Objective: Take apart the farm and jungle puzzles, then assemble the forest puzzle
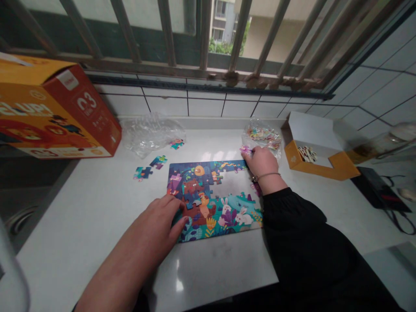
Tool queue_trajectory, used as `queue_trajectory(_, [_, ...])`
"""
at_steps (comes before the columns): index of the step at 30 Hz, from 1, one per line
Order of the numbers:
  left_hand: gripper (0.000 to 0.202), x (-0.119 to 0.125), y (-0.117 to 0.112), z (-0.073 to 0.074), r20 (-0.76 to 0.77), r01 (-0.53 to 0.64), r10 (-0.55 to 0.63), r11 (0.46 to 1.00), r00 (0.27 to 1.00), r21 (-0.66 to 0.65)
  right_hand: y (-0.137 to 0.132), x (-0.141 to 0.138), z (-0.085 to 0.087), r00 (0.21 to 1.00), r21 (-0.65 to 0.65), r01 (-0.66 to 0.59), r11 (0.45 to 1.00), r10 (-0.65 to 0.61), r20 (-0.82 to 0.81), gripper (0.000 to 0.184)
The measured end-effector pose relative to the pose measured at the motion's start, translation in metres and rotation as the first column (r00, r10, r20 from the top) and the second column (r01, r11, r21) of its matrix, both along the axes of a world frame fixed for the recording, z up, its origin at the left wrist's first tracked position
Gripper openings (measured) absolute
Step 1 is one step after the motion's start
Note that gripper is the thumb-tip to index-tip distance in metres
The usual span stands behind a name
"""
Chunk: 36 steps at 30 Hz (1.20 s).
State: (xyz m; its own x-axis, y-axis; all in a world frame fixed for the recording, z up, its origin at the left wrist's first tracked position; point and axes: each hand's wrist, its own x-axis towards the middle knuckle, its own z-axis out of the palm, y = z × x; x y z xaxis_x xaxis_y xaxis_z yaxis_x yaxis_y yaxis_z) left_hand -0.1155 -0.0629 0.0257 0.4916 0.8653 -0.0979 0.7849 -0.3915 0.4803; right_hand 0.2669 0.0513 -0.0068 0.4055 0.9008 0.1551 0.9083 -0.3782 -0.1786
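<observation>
A colourful jigsaw puzzle (214, 197), partly assembled with a bare gap near its upper right, lies on the white counter (97, 208). My left hand (160, 221) rests flat on the puzzle's left edge, fingers stretched out over the pieces. My right hand (262, 162) is at the puzzle's upper right corner, fingers closed on a pink-purple puzzle piece (246, 150). A beaded bracelet circles that wrist. Two loose pieces (150, 167) lie to the left of the puzzle.
An orange puzzle box (52, 112) stands at the back left. A crumpled clear bag (149, 132) and a clear bag of pieces (264, 135) lie behind the puzzle. A small open orange box (316, 149) with pieces sits right. Barred window behind; dark cable at right.
</observation>
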Motion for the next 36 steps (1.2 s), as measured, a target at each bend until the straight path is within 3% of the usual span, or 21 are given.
queue_trajectory(6, [0.024, -0.002, 0.002, 0.0, -0.006, 0.018, -0.018, 1.0, 1.0, -0.02, 0.001, 0.007, -0.005, 0.994, 0.032, -0.019, 0.999, 0.023, -0.111, 0.046])
queue_trajectory(10, [0.022, 0.0, 0.001, 0.001, -0.014, 0.007, -0.007, 1.0, 1.0, 0.004, 0.001, 0.013, -0.009, 0.981, 0.152, -0.01, 0.988, 0.039, -0.191, 0.045])
queue_trajectory(12, [0.022, 0.0, 0.0, 0.001, -0.019, 0.005, -0.005, 1.0, 1.0, 0.005, 0.0, 0.013, -0.008, 0.968, 0.204, -0.037, 0.978, 0.086, -0.237, 0.033])
queue_trajectory(15, [0.023, 0.001, 0.001, 0.001, -0.019, 0.018, -0.018, 1.0, 1.0, -0.005, -0.002, 0.012, -0.005, 0.915, 0.251, -0.071, 0.965, 0.164, -0.368, 0.02])
queue_trajectory(22, [0.022, 0.0, 0.005, 0.002, -0.035, 0.024, -0.023, 0.999, 0.999, 0.028, -0.015, 0.02, 0.007, 0.736, 0.426, -0.105, 0.898, 0.359, -0.574, 0.026])
queue_trajectory(27, [0.021, 0.029, -0.003, 0.016, -0.071, 0.048, -0.042, 0.995, 0.997, 0.089, -0.038, 0.027, 0.013, 0.508, 0.278, -0.235, 0.931, 0.362, -0.782, 0.031])
queue_trajectory(29, [0.023, 0.052, -0.015, 0.019, -0.06, 0.105, -0.1, 0.991, 0.993, 0.089, -0.048, 0.025, 0.017, 0.488, 0.162, -0.358, 0.919, 0.332, -0.807, 0.031])
queue_trajectory(31, [0.028, 0.077, -0.028, 0.017, -0.071, 0.152, -0.145, 0.982, 0.987, 0.108, -0.054, 0.021, 0.02, 0.508, 0.067, -0.488, 0.87, 0.345, -0.789, 0.034])
queue_trajectory(36, [0.059, 0.111, -0.049, 0.006, -0.203, 0.235, -0.223, 0.971, 0.953, 0.036, -0.056, 0.009, 0.023, 0.467, 0.025, -0.625, 0.78, 0.4, -0.789, 0.035])
